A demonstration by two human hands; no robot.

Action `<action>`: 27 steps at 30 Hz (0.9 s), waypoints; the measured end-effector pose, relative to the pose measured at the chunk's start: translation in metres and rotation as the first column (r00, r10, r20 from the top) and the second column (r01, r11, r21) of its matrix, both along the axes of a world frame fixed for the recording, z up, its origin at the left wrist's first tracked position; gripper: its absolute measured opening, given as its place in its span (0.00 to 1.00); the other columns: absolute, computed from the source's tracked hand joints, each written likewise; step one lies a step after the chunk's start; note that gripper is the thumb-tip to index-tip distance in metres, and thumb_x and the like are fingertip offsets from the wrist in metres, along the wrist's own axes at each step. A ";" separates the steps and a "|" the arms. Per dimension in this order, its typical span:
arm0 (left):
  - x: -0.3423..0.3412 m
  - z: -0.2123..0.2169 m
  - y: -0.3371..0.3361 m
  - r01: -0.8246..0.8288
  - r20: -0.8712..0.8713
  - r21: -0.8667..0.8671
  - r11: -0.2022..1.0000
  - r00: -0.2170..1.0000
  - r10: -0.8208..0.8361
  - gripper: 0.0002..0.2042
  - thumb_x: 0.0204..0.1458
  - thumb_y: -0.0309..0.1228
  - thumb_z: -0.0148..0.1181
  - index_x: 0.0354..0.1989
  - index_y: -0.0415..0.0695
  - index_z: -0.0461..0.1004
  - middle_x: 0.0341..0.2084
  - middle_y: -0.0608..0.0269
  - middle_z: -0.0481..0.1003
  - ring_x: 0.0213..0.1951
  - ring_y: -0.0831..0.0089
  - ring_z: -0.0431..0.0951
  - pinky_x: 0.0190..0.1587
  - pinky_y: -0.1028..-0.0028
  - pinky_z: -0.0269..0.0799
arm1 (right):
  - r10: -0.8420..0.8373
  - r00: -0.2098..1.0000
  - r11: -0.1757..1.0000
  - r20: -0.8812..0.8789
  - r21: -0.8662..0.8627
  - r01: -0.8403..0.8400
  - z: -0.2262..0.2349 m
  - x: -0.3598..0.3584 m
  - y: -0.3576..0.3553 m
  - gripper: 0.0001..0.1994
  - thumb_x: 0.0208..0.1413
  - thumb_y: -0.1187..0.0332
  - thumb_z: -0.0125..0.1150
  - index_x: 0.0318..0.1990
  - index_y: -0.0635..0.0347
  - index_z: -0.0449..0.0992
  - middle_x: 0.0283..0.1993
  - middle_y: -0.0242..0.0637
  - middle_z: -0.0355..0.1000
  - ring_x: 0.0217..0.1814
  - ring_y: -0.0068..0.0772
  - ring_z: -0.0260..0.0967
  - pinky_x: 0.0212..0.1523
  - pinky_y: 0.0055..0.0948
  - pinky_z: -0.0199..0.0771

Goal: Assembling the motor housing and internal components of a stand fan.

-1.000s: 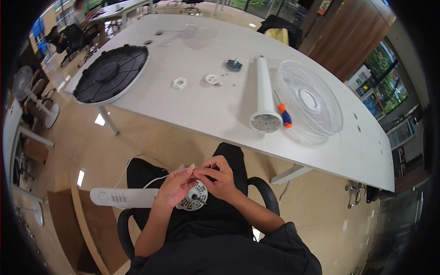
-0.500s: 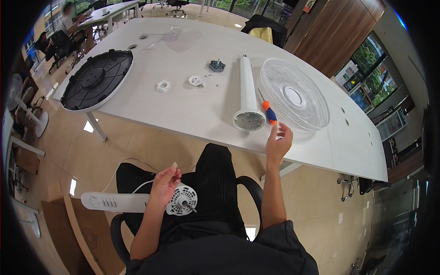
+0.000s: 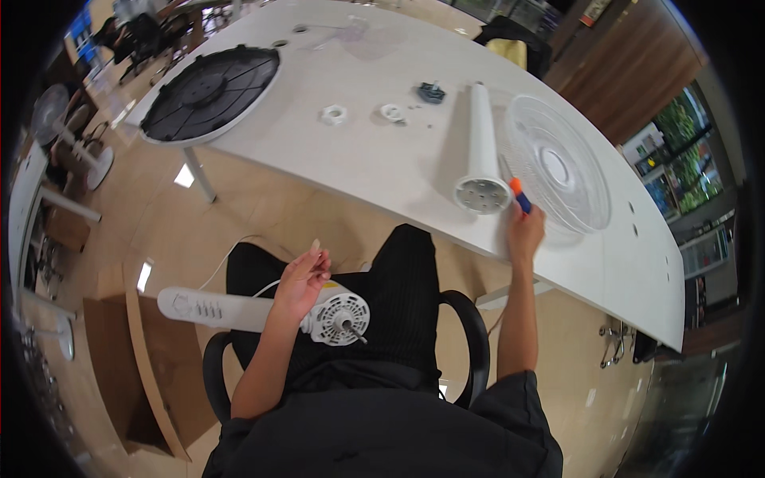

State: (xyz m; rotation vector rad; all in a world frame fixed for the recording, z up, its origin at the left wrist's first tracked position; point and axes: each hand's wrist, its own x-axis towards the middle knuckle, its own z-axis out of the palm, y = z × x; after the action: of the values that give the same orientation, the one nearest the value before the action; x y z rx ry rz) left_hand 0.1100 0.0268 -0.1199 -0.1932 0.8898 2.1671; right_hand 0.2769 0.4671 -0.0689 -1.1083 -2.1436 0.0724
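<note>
My right hand [image 3: 526,233] is closed round the handle of an orange-and-blue screwdriver [image 3: 520,196], at the table edge beside a white fan pole [image 3: 482,147] with a round base end. My left hand [image 3: 303,280] is raised over my lap, its fingertips drawn together; whatever they may hold is too small to make out. Just below it, a white fan motor [image 3: 340,319] with a vented round face and metal shaft lies across my thighs. Its long white control panel neck [image 3: 215,309] reaches to the left, with a cord behind.
On the white table [image 3: 366,163] lie a clear fan grille [image 3: 590,171], a black-and-white round base [image 3: 211,92], a white nut [image 3: 334,115], a small white round part [image 3: 392,113], a dark knob [image 3: 431,93] and transparent blades [image 3: 370,40]. An open cardboard box [image 3: 119,358] stands at left.
My right hand has reached the screwdriver and gripped its handle. The left hand has risen a little off the motor. The whole view has shifted.
</note>
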 end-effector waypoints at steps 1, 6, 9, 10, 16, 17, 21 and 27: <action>-0.002 -0.001 -0.003 -0.030 0.005 -0.008 1.000 1.000 0.030 0.06 0.63 0.34 0.63 0.41 0.45 0.78 0.35 0.66 0.80 0.38 0.74 0.78 0.38 0.75 0.71 | 0.014 0.998 1.000 -0.060 -0.025 -0.015 0.001 0.011 -0.009 0.15 0.64 0.60 0.60 0.45 0.66 0.75 0.44 0.55 0.74 0.45 0.60 0.74 0.46 0.50 0.73; -0.001 0.013 -0.010 -0.068 0.030 0.133 0.989 0.997 0.065 0.08 0.64 0.36 0.63 0.42 0.46 0.79 0.34 0.69 0.78 0.36 0.77 0.76 0.39 0.75 0.71 | 0.039 0.961 0.999 -0.273 0.044 -0.028 0.036 0.063 -0.068 0.15 0.70 0.61 0.57 0.50 0.66 0.74 0.40 0.44 0.74 0.36 0.37 0.72 0.39 0.34 0.72; 0.007 0.042 -0.001 -0.076 0.003 0.204 0.976 0.997 0.077 0.09 0.64 0.37 0.62 0.43 0.46 0.79 0.35 0.69 0.79 0.37 0.76 0.76 0.41 0.75 0.73 | 0.301 0.846 0.935 -0.440 -0.039 -0.353 0.065 0.078 -0.143 0.16 0.70 0.67 0.51 0.58 0.70 0.66 0.38 0.38 0.72 0.32 0.23 0.68 0.34 0.25 0.71; 0.012 0.054 0.002 -0.066 -0.014 0.258 0.964 0.997 0.072 0.08 0.65 0.37 0.60 0.44 0.46 0.78 0.36 0.68 0.79 0.38 0.75 0.78 0.41 0.74 0.74 | 0.417 0.800 0.874 -0.432 -0.052 -0.484 0.070 0.083 -0.169 0.17 0.69 0.70 0.49 0.60 0.71 0.63 0.38 0.37 0.72 0.31 0.22 0.67 0.33 0.24 0.71; 0.029 0.085 0.008 -0.065 -0.164 0.238 0.969 0.981 0.106 0.09 0.65 0.37 0.60 0.44 0.46 0.78 0.41 0.63 0.81 0.44 0.71 0.81 0.50 0.69 0.80 | 0.780 0.568 0.409 -0.262 -0.475 -0.780 0.058 0.072 -0.279 0.24 0.56 0.73 0.66 0.59 0.68 0.66 0.48 0.52 0.76 0.38 0.46 0.80 0.38 0.33 0.80; 0.030 0.086 0.007 -0.060 -0.168 0.237 0.970 0.980 0.102 0.09 0.65 0.37 0.60 0.44 0.46 0.78 0.41 0.63 0.81 0.44 0.71 0.81 0.50 0.69 0.80 | 0.774 0.553 0.359 -0.307 -0.506 -0.784 0.051 0.071 -0.284 0.23 0.58 0.74 0.65 0.59 0.68 0.65 0.47 0.52 0.76 0.37 0.43 0.80 0.36 0.31 0.80; 0.028 0.076 -0.004 -0.062 -0.179 0.269 0.961 0.977 0.113 0.08 0.65 0.35 0.60 0.44 0.44 0.79 0.41 0.61 0.82 0.43 0.67 0.84 0.48 0.70 0.82 | 0.756 0.566 0.376 -0.329 -0.489 -0.787 0.047 0.070 -0.289 0.23 0.59 0.73 0.65 0.59 0.69 0.65 0.44 0.52 0.76 0.35 0.41 0.80 0.36 0.31 0.80; 0.033 0.078 -0.003 -0.095 -0.264 0.297 0.950 0.948 0.177 0.09 0.63 0.33 0.63 0.44 0.42 0.83 0.40 0.56 0.82 0.43 0.63 0.84 0.49 0.67 0.83 | 0.749 0.578 0.398 -0.323 -0.479 -0.783 0.045 0.069 -0.289 0.22 0.60 0.73 0.64 0.59 0.69 0.64 0.44 0.52 0.76 0.34 0.40 0.79 0.35 0.31 0.80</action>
State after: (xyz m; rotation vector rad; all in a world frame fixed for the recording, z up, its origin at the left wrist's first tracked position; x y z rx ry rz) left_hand 0.1435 0.0239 -0.0418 0.2142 0.7289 2.4658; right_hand 0.3456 0.1776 -0.0237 -0.2397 -2.4662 1.2698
